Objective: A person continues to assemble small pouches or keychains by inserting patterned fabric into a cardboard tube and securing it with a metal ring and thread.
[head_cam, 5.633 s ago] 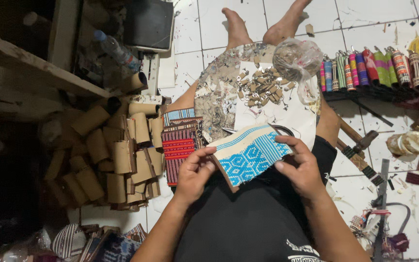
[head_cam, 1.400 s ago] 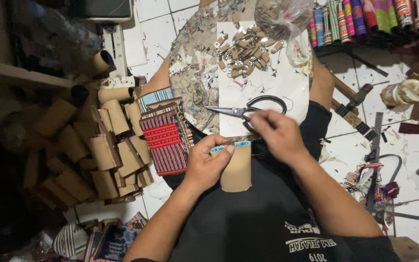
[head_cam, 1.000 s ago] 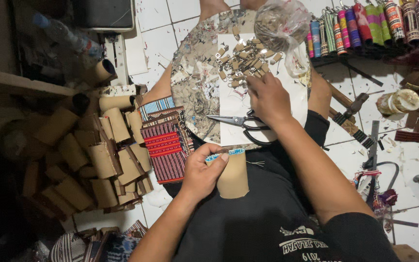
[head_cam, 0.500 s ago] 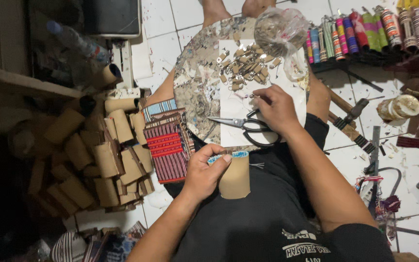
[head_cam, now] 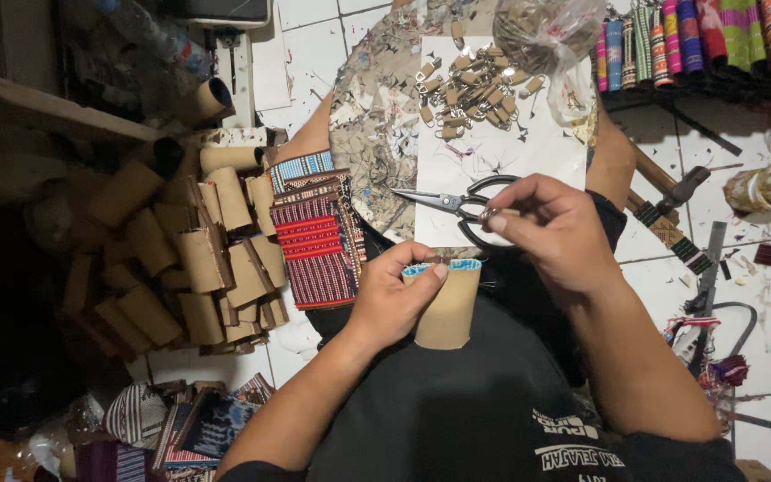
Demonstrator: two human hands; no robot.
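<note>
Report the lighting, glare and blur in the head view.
Head view: bright over the white tiles and paper, glare on the plastic bag; left side falls into deep shadow; cardboard tube, scissors and both hands are sharp; edges bend slightly from wide-angle distortion.

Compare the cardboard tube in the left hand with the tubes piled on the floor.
The held tube stands upright in the left hand; the piled tubes lie tilted in a heap. The held tube shows blue patterned cloth at its top rim; the piled tubes look bare. Both are brown cardboard cylinders.
</note>
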